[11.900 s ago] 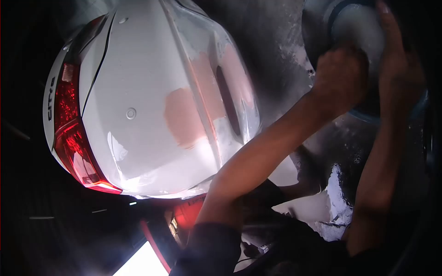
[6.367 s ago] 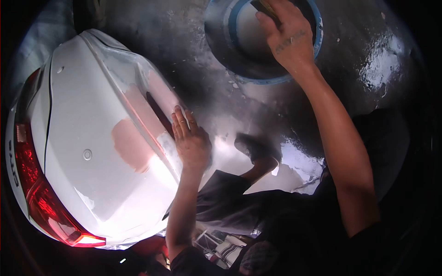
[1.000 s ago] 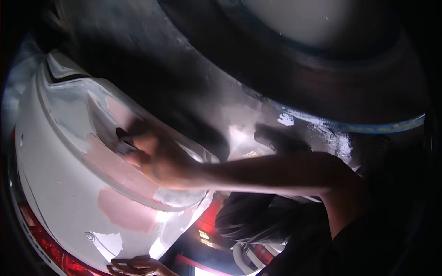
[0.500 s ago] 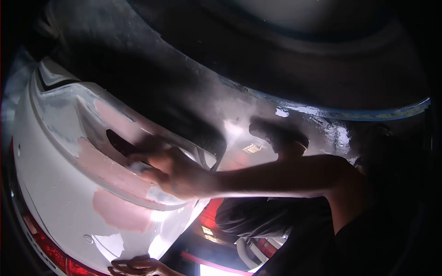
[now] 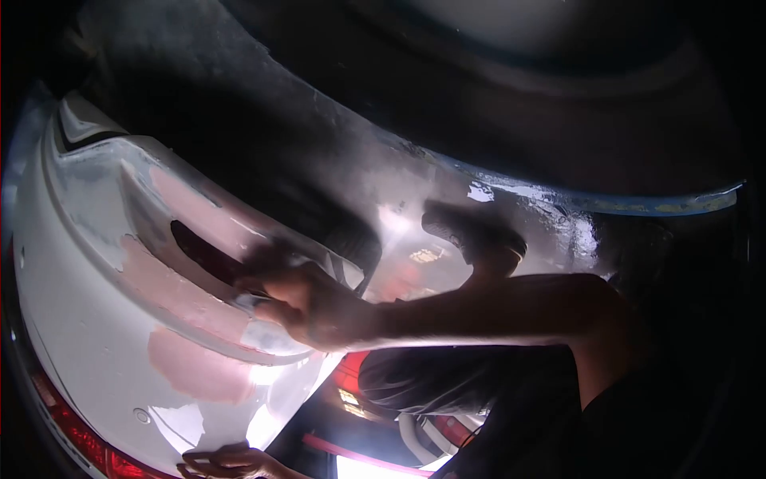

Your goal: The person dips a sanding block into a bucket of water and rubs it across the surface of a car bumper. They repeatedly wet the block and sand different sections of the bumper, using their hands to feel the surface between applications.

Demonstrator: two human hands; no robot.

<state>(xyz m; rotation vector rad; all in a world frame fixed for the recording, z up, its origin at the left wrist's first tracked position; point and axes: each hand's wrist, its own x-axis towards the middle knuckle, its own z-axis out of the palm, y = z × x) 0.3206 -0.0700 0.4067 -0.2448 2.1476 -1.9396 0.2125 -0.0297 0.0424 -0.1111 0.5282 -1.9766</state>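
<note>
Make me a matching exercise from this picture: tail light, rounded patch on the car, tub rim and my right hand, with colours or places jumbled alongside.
Match each thing to its colour or place.

1. Tail light
2. Rounded patch
3. Tub rim
4. Right hand

A. Blue
B. At one end of the long dark slot
C. Red
D. Dull pink on white bodywork

Right pairs: 1-C, 2-D, 3-A, 4-B.
</note>
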